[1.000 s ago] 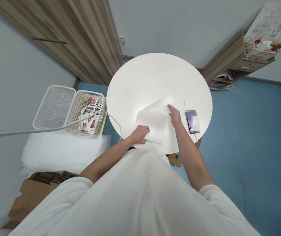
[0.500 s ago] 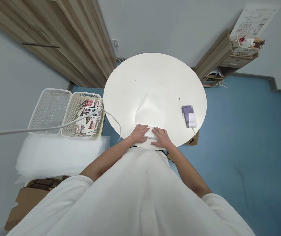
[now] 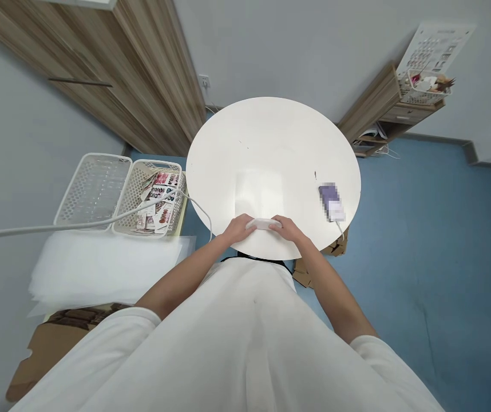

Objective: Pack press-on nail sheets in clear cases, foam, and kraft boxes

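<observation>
A small white oblong bundle [image 3: 263, 224] is held level between my two hands at the near side of the round white table [image 3: 211, 154]. My left hand [image 3: 239, 228] grips its left end, thumb toward me and fingers behind it. Round its right end my right hand [image 3: 287, 228] is closed in the same way. The bundle looks like a folded or rolled white sheet, but I cannot tell what is inside. Beyond it a pale rectangular patch shows on the tabletop; sheet or reflection, I cannot tell.
A purple phone-like object [image 3: 330, 200], blurred, lies at the table's right with a cable. Left of the table stand a basket of printed cards [image 3: 122, 214], another white basket [image 3: 63, 206] and stacked translucent sheets [image 3: 108, 269]. A white cable [image 3: 78, 225] crosses the left side.
The pale sheet that stretched away from my hands is no longer spread there. My hands have gone from lying flat on the white piece to gripping the bundle by its ends, slightly farther from me.
</observation>
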A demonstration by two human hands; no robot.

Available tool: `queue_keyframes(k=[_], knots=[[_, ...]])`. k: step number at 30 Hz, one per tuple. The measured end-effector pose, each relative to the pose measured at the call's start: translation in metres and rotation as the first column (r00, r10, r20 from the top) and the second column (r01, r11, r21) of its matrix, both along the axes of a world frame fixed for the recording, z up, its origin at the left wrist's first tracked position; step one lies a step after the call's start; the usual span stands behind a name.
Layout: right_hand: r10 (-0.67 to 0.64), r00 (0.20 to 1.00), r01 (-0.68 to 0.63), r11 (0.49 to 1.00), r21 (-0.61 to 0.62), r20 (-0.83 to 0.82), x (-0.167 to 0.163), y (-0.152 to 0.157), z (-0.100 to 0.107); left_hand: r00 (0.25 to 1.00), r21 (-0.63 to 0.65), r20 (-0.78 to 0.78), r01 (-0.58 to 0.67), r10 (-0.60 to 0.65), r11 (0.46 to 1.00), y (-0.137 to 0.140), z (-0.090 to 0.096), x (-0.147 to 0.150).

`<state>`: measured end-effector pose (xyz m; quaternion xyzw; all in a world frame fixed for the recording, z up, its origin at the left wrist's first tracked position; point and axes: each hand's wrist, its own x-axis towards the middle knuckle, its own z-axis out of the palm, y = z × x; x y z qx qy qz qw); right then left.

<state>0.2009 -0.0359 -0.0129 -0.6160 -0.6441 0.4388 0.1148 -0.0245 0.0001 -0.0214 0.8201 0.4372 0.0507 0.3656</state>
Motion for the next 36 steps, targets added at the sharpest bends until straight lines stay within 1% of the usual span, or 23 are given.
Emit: queue_keyframes(k=[2,5,9,11,14,16,19,21,23,24,26,28,30,31,32,33,34,35,36], knots=[[-0.052,0.998,0.051,0.999,-0.014,-0.020,0.001,0.011,-0.004,0.996,-0.032,-0.012,-0.091,0.090,0.995,0.006,-0.006,-0.005],[-0.108,0.991,0.102,0.992,-0.073,-0.081,0.004,0.024,-0.009,0.979,-0.082,-0.080,-0.194,0.188,0.978,0.014,-0.013,-0.011],[-0.183,0.970,0.165,0.979,-0.124,-0.160,0.007,0.031,-0.017,0.955,-0.095,-0.139,-0.275,0.261,0.957,0.017,-0.014,-0.014],[-0.250,0.956,0.231,0.964,-0.135,-0.151,0.005,0.033,-0.022,0.946,-0.096,-0.159,-0.301,0.284,0.949,0.017,-0.013,-0.013],[-0.350,0.935,0.341,0.930,-0.138,-0.049,0.000,0.034,-0.028,0.917,-0.073,-0.222,-0.356,0.333,0.932,0.014,-0.013,-0.011],[-0.385,0.922,0.388,0.915,-0.111,0.043,-0.005,0.035,-0.030,0.895,-0.034,-0.269,-0.379,0.357,0.925,0.011,-0.014,-0.009],[-0.395,0.903,0.405,0.914,-0.029,0.168,-0.013,0.033,-0.032,0.881,0.060,-0.279,-0.382,0.383,0.922,0.006,-0.017,-0.008],[-0.386,0.895,0.394,0.919,0.009,0.223,-0.017,0.031,-0.032,0.876,0.168,-0.246,-0.383,0.414,0.909,0.003,-0.016,-0.008],[-0.382,0.889,0.387,0.921,0.030,0.254,-0.021,0.027,-0.033,0.889,0.293,-0.211,-0.340,0.407,0.894,0.001,-0.014,-0.006],[-0.382,0.887,0.386,0.922,0.037,0.259,-0.022,0.026,-0.033,0.908,0.344,-0.202,-0.284,0.366,0.895,0.000,-0.012,-0.004],[-0.380,0.885,0.382,0.923,0.045,0.268,-0.024,0.023,-0.034,0.956,0.399,-0.202,-0.119,0.214,0.909,-0.002,-0.009,0.001],[-0.367,0.889,0.370,0.928,0.045,0.275,-0.026,0.022,-0.034,0.975,0.393,-0.216,0.038,0.052,0.919,-0.004,-0.009,0.006],[-0.363,0.890,0.349,0.932,0.098,0.276,-0.027,0.022,-0.032,0.970,0.356,-0.242,0.118,-0.031,0.927,-0.004,-0.012,0.011],[-0.365,0.889,0.332,0.930,0.159,0.276,-0.027,0.022,-0.030,0.965,0.335,-0.257,0.134,-0.047,0.933,-0.003,-0.014,0.012],[-0.358,0.893,0.298,0.925,0.236,0.274,-0.028,0.022,-0.028,0.961,0.316,-0.270,0.142,-0.055,0.938,-0.003,-0.017,0.013],[-0.327,0.905,0.237,0.919,0.314,0.272,-0.028,0.021,-0.026,0.958,0.302,-0.279,0.149,-0.063,0.942,-0.002,-0.020,0.013],[-0.262,0.925,0.147,0.915,0.376,0.276,-0.029,0.021,-0.024,0.956,0.292,-0.283,0.157,-0.071,0.943,-0.002,-0.022,0.013],[-0.167,0.944,0.036,0.910,0.413,0.285,-0.029,0.021,-0.023,0.956,0.289,-0.284,0.162,-0.078,0.944,-0.001,-0.024,0.012],[-0.054,0.953,-0.081,0.902,0.423,0.298,-0.029,0.021,-0.022,0.956,0.288,-0.282,0.167,-0.083,0.943,-0.001,-0.025,0.011]])
